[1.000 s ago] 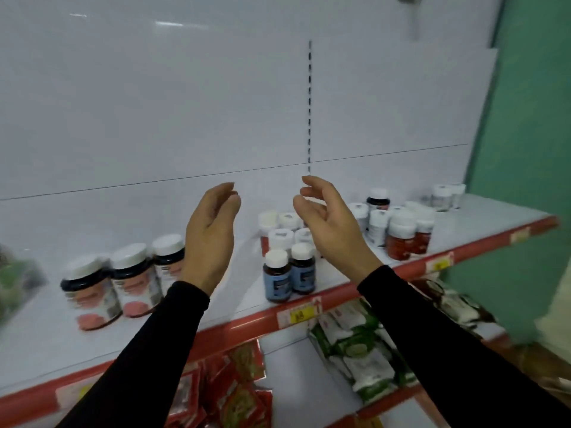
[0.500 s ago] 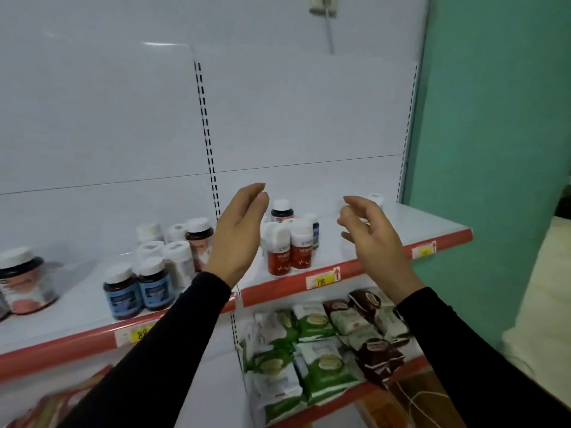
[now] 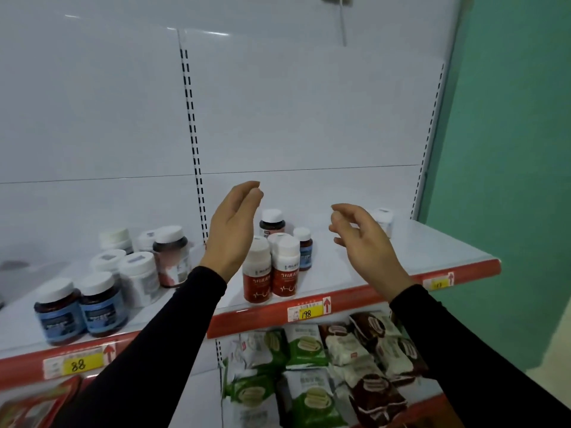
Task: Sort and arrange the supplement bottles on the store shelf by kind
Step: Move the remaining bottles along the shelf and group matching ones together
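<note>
1. The left hand (image 3: 230, 236) is raised at the centre of the frame, above the shelf (image 3: 401, 257), with its fingers loosely bent and nothing in it.
2. The right hand (image 3: 361, 239) is raised right of centre, apart from the left, fingers loosely curled and holding nothing.
3. Both arms wear black sleeves (image 3: 173, 329) that rise from the lower edge of the frame.
4. Two red bottles (image 3: 270, 273) with white caps stand side by side near the shelf's front edge, just below and between the hands.
5. Behind them stand a dark bottle (image 3: 272, 222) and a small blue-label bottle (image 3: 304, 248), both with white caps.
6. A small white bottle (image 3: 384, 219) stands at the back of the shelf, partly hidden behind the right hand.
7. In the lower left of the frame two blue bottles (image 3: 80, 307) stand together at the shelf's front.
8. Behind them are several white jars (image 3: 139, 276) and a dark jar (image 3: 171, 254) with a reddish label.
9. Yellow price tags (image 3: 306, 312) sit on the shelf's red front strip.
10. The lower shelf, at the bottom centre and right of the frame, holds green and brown snack packs (image 3: 309, 350).
11. A green wall (image 3: 509, 149) fills the right of the frame.
</note>
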A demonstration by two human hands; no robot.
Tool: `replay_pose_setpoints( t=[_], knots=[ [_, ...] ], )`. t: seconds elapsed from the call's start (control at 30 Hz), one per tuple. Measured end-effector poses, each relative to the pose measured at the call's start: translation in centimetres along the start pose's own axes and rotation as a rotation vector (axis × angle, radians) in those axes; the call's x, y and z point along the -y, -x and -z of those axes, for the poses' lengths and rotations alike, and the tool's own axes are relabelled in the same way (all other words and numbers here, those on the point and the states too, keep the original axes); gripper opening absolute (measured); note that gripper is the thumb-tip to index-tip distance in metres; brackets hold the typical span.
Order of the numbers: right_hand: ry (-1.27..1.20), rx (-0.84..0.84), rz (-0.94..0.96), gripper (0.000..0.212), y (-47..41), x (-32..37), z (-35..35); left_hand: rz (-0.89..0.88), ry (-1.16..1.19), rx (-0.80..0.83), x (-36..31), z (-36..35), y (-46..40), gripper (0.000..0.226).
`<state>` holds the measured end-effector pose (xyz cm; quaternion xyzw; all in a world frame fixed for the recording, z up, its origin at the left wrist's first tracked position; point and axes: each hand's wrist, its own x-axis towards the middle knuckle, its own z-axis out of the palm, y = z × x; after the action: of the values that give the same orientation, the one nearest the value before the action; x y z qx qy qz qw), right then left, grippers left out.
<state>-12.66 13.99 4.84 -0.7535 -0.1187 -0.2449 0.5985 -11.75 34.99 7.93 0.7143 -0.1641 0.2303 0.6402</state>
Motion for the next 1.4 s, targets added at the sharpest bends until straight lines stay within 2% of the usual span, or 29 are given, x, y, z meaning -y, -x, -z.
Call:
replay_pose_setpoints(
  t=[0.23,0.43,0.6,0.73,0.87,0.9,0.97,1.07,1.27,1.4],
  knots=[
    [-0.018,0.109,0.011,0.027,-3.5,-2.8,-1.1,0.03,-0.04,-0.07,1.4,-0.5,-1.3,0.037],
    [-0.065,0.212,0.017,0.032,-6.3,-4.6,-0.9,0.059,-0.144,-0.138,2.1,-1.4,-1.5,0.036],
    [-0.013,0.208,0.006,0.029,-8.6,-7.4,-0.3,0.117,-0.269,-0.141,1.9,-3.0,-1.8,0.038],
    [0.124,0.294,-0.024,0.046,-10.3,-10.1,-0.7,0.142,-0.353,-0.143,2.0,-3.9,-2.0,0.029],
    [0.154,0.431,-0.08,0.063,-10.7,-12.0,-2.1,0.169,-0.394,-0.162,2.3,-4.2,-1.9,0.032],
    [0.145,0.458,-0.082,0.062,-10.7,-12.4,-2.4,0.172,-0.398,-0.159,2.3,-4.2,-1.9,0.033],
    [0.14,0.498,-0.053,0.048,-10.5,-12.9,-2.9,0.178,-0.401,-0.15,2.3,-4.3,-1.8,0.035],
    [0.128,0.473,-0.039,0.029,-10.3,-13.2,-3.1,0.18,-0.401,-0.14,2.3,-4.2,-1.8,0.033],
    [-0.057,0.289,-0.043,0.028,-11.6,-10.1,-0.9,0.136,-0.374,-0.111,1.7,-4.3,-2.6,0.02],
    [-0.241,0.232,-0.042,0.024,-12.5,-6.4,0.9,0.077,-0.374,-0.076,1.4,-5.4,-3.4,0.028]
  ],
)
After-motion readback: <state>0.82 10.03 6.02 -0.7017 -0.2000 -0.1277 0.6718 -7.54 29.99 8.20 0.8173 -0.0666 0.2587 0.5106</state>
